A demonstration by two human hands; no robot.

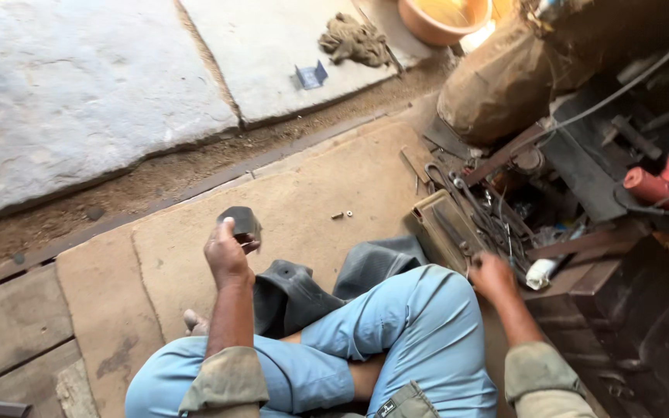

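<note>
Worn brown matting [311,193] covers the floor beside rough grey stone slabs [79,85]. Left hand [226,251], raised above the knee, has its fingers [230,228] curled and pinching a small dark rubber patch [240,220]. Right hand [492,276] reaches into a cluttered tool tray [447,224]; whether its fingers are spread or closed cannot be told. Limp black inner tube [303,290] lies partly hidden under pale-blue trousers [420,333].

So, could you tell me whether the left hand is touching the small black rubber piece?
Touching: the head view shows the left hand gripping the black rubber piece between thumb and fingers.
</note>
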